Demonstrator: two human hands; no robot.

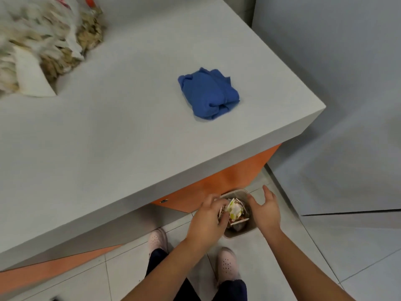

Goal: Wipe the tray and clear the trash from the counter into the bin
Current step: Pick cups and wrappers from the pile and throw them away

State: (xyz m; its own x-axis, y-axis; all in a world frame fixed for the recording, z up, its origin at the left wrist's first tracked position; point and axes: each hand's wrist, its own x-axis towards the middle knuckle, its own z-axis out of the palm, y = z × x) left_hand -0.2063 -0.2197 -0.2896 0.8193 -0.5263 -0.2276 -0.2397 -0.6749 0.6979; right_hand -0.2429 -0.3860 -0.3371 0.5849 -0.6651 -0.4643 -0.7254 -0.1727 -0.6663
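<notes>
A small beige bin (pixel 233 233) stands on the tiled floor below the counter's corner, filled with crumpled paper trash (pixel 234 210). My left hand (pixel 207 218) hovers over the bin's left side, its fingers curled around the edge of the trash. My right hand (pixel 265 210) is spread open over the bin's right rim, holding nothing. A folded blue cloth (pixel 209 94) lies on the grey counter (pixel 112 135) near its right corner. A heap of crumpled white and brown paper trash (pixel 43 44) lies at the counter's far left. No tray is in view.
An orange cabinet front (pixel 217 183) runs under the counter just behind the bin. My two pink shoes (pixel 226 263) stand on the floor tiles beside the bin. A grey wall panel (pixel 336 105) rises to the right.
</notes>
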